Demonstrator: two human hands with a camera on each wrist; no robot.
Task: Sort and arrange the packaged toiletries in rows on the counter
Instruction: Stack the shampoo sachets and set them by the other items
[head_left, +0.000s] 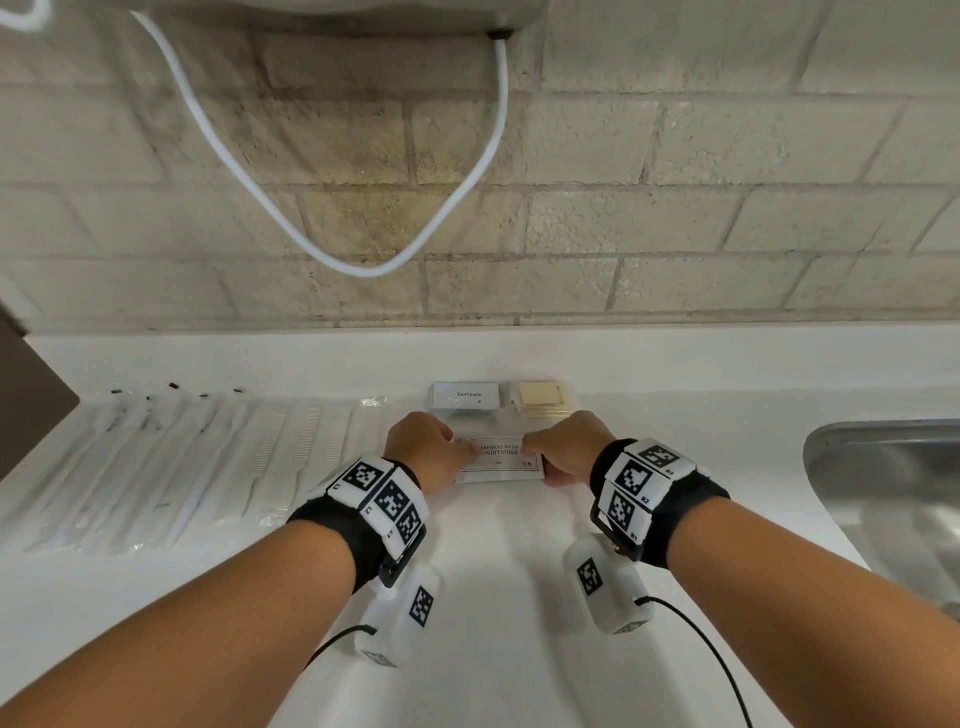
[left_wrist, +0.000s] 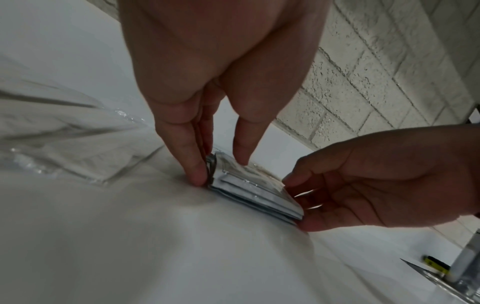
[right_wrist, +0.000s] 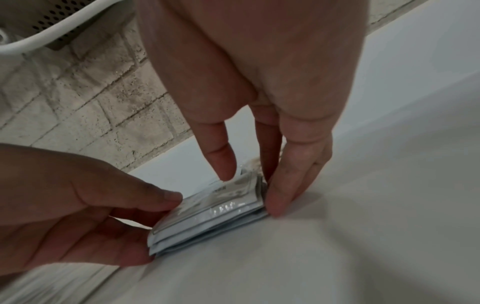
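Observation:
A small stack of white shampoo-with-conditioner sachets (head_left: 501, 460) (left_wrist: 249, 189) (right_wrist: 207, 214) lies flat on the white counter (head_left: 493, 597), in the middle. My left hand (head_left: 431, 447) (left_wrist: 221, 169) pinches its left end, thumb on top and fingers against the edge. My right hand (head_left: 566, 447) (right_wrist: 250, 191) pinches its right end the same way. Behind the stack lie toothpaste packets (head_left: 464, 397) and a yellowish packet (head_left: 540, 399), side by side. To the left, clear-wrapped toothbrushes and combs (head_left: 182, 457) lie in a row.
A steel sink (head_left: 893, 478) is set into the counter at the right. A white hose (head_left: 363, 260) hangs in a loop against the brick-tiled wall behind. Bare counter lies between the stack and me.

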